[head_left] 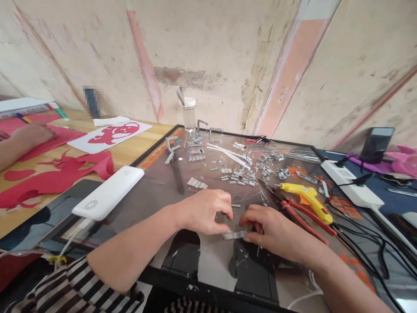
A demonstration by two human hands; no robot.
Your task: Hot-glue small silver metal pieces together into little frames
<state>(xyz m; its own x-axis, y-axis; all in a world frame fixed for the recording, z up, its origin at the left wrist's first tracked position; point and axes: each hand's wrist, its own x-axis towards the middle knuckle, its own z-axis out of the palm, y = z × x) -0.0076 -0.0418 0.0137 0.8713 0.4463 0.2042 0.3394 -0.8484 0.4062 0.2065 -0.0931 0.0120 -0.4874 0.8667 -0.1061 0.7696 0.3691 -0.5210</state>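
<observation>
A short silver-grey strip (pixel 233 235) lies low over the glass tabletop between my hands. My left hand (pixel 210 212) reaches its left end with the thumb, while the curved fingers stay apart from the thumb. The thumb and bent fingers of my right hand (pixel 269 228) close on the strip's right end; part of the grip is hidden. Just beyond my hands is a loose small grey bar (pixel 235 205). Farther back sit a row of flat grey pieces (pixel 197 183) and a heap of small metal-looking pieces (pixel 243 176).
Red-handled pliers (pixel 306 217) and a yellow glue gun (pixel 308 198) lie right of my right hand. A white power strip (pixel 352 184) with cables is farther right. On the left are a white power bank (pixel 109 193), red cut paper (pixel 58 174) and another person's hand (pixel 35 135).
</observation>
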